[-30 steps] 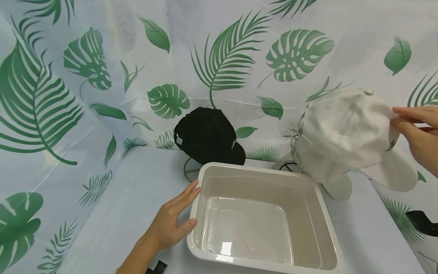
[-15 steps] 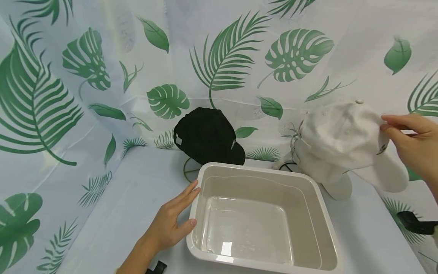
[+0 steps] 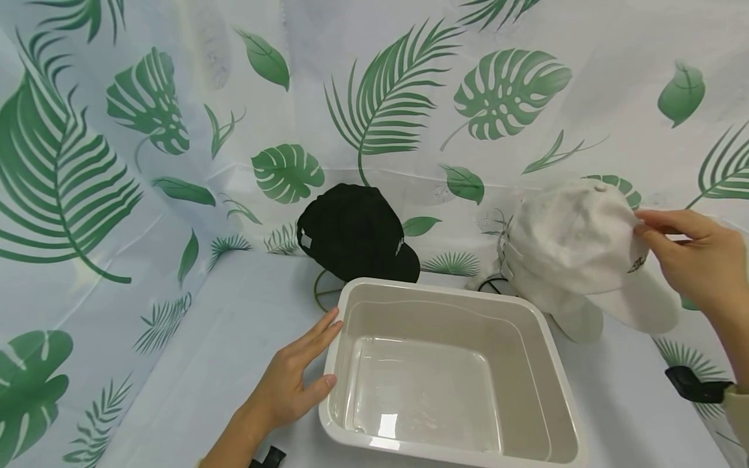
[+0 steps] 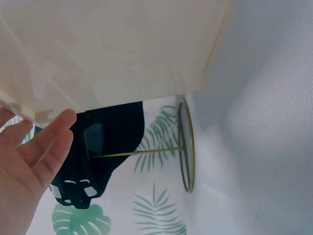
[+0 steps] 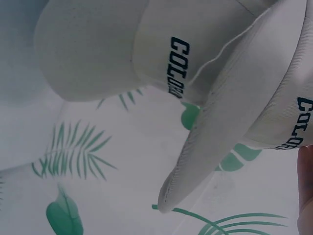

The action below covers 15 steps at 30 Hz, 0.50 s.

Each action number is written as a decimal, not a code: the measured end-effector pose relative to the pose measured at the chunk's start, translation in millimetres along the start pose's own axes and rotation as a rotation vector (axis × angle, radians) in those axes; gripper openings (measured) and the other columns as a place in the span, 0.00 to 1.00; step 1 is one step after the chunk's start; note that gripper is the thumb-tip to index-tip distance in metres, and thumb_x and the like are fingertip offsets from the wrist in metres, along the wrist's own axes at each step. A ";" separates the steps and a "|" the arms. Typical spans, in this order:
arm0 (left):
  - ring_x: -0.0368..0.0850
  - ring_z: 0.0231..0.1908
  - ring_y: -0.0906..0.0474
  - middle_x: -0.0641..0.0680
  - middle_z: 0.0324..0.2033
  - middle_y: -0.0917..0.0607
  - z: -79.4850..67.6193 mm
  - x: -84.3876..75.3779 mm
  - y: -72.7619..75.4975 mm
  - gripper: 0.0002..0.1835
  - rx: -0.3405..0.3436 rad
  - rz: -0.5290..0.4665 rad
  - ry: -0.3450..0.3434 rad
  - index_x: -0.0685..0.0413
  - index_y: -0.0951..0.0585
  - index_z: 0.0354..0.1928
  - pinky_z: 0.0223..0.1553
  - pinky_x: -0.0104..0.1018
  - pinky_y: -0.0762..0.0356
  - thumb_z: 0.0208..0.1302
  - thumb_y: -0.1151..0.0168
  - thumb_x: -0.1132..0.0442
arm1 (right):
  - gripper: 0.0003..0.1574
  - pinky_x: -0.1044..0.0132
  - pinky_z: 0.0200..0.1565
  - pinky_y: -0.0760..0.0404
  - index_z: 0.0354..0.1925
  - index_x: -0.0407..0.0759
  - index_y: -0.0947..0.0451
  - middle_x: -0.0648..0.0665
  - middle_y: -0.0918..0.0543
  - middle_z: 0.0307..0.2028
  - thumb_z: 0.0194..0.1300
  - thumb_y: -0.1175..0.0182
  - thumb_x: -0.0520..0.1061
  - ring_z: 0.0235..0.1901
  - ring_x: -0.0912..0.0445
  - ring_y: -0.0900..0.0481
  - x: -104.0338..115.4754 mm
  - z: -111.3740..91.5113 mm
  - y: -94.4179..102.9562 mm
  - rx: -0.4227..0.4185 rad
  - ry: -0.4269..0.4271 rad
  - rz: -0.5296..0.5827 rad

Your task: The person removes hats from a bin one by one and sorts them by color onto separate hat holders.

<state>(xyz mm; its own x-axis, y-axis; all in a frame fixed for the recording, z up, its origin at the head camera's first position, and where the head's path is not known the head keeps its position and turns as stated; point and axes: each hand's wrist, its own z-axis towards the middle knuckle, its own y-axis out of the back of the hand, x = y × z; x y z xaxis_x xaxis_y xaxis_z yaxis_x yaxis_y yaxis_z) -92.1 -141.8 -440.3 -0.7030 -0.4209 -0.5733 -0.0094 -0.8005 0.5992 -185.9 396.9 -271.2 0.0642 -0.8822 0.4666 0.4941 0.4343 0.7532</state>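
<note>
My right hand point(image 3: 696, 257) pinches the front of a white baseball cap's crown point(image 3: 573, 240) between thumb and fingers. Directly beneath that cap sits a second white cap point(image 3: 578, 322), mostly covered, its brim pointing down. In the right wrist view, dark lettering marks both the lower cap point(image 5: 161, 54) and the held cap point(image 5: 281, 117). With fingers extended, my left hand point(image 3: 292, 377) rests against the left rim of a beige plastic basin point(image 3: 427, 313). Behind the basin's back left corner, a black cap point(image 3: 354, 231) hangs on a stand.
The black cap's stand has a gold ring base point(image 4: 190, 147). Part of a black wire stand point(image 3: 494, 285) shows by the white caps. A white table point(image 3: 193, 364) lies beneath, with a leaf-print sheet point(image 3: 398, 78) behind and at the sides.
My right hand has moved left and down with the held white cap, bringing it closer over the lower one. The left hand, basin and black cap stay where they were.
</note>
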 end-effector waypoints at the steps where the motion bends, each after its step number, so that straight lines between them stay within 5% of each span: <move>1: 0.49 0.66 0.38 0.56 0.70 0.41 0.0 0.1 -0.1 0.36 0.000 0.000 0.000 0.54 0.36 0.69 0.58 0.48 0.31 0.54 0.48 0.58 | 0.21 0.92 0.34 0.36 0.55 0.43 0.22 0.76 0.29 0.37 0.65 0.43 0.45 0.35 0.80 0.35 -0.6 -0.5 -1.4 -0.006 0.019 0.011; 7: 0.49 0.66 0.37 0.56 0.70 0.40 -0.3 0.0 0.0 0.36 -0.003 -0.004 0.005 0.54 0.36 0.69 0.57 0.49 0.31 0.55 0.48 0.58 | 0.18 0.92 0.35 0.35 0.50 0.39 0.19 0.79 0.27 0.35 0.61 0.40 0.39 0.35 0.81 0.31 -3.9 -3.4 -9.8 -0.045 0.123 0.102; 15: 0.50 0.66 0.37 0.56 0.70 0.40 0.0 0.4 -0.5 0.36 -0.006 -0.009 -0.006 0.55 0.36 0.69 0.58 0.48 0.31 0.55 0.48 0.58 | 0.17 0.93 0.35 0.35 0.50 0.39 0.19 0.79 0.28 0.35 0.62 0.40 0.40 0.36 0.83 0.32 -10.5 -5.3 -16.2 -0.014 0.127 0.087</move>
<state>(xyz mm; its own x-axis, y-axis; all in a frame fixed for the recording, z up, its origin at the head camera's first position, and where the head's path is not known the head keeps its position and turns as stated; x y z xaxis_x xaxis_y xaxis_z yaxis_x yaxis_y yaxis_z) -92.4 -141.6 -440.8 -0.7070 -0.4109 -0.5755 -0.0116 -0.8070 0.5905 -190.1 398.1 -290.8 0.2163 -0.8578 0.4663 0.4939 0.5081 0.7056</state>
